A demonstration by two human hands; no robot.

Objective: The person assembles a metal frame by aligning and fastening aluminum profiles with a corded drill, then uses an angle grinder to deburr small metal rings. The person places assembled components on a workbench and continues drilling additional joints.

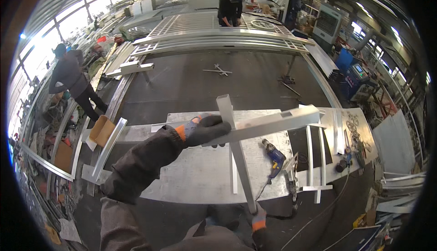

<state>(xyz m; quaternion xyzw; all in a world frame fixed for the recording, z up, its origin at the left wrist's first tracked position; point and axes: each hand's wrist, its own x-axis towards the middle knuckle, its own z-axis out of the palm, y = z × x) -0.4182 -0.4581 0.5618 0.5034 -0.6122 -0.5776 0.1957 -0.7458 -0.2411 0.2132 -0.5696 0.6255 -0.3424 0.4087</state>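
Note:
My left hand (pixel 207 130), in a dark glove with an orange cuff, is closed around the left end of a wide aluminium tube (pixel 273 125). A narrower metal tube (pixel 243 173) crosses it, passing behind it. Whether the two are joined is hidden. My right hand (pixel 258 217), also with an orange cuff, grips the narrower tube's lower end near my body. Both tubes are held above a pale metal sheet (pixel 186 178). On that sheet, right of the tubes, lies a blue power drill (pixel 274 159).
Several metal strips (pixel 316 160) lie at the right, near a corded tool (pixel 345 162). An open cardboard box (pixel 102 130) is at the left. One person (pixel 75 75) stands at the far left; another (pixel 230 8) bends over a metal frame (pixel 195 25) at the back.

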